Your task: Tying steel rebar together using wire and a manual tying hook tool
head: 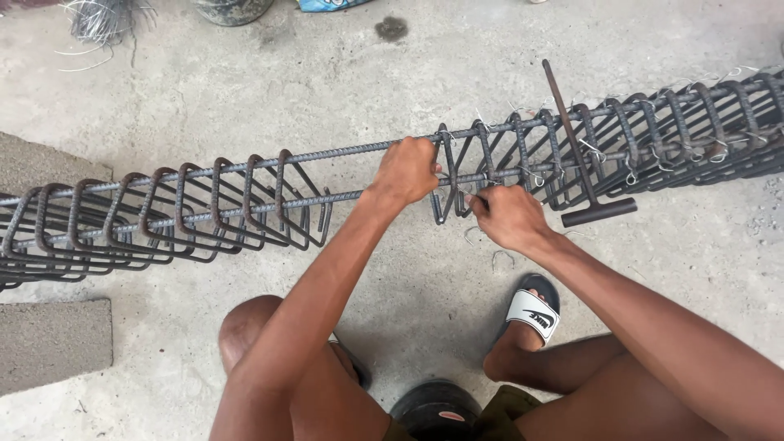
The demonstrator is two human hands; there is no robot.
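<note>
Head view, left hand [404,170] clenched on top rebar [343,150], right hand [508,216] fingers pinching stirrup [447,175]

Bare concrete floor [245,90], seen from above in flat daylight.

From my feed the ground is pale grey concrete, rough and mottled, with a dark stain [391,28] near the top edge. A darker concrete slab [37,159] sits at the left, and a grey block [53,343] lies lower left beside it. A tangle of thin loose wire [102,20] rests in the top left corner, next to the base of a round dark container [233,10]. A scrap of blue material [331,4] shows at the top edge. I see soft light and no hard shadows.
</note>
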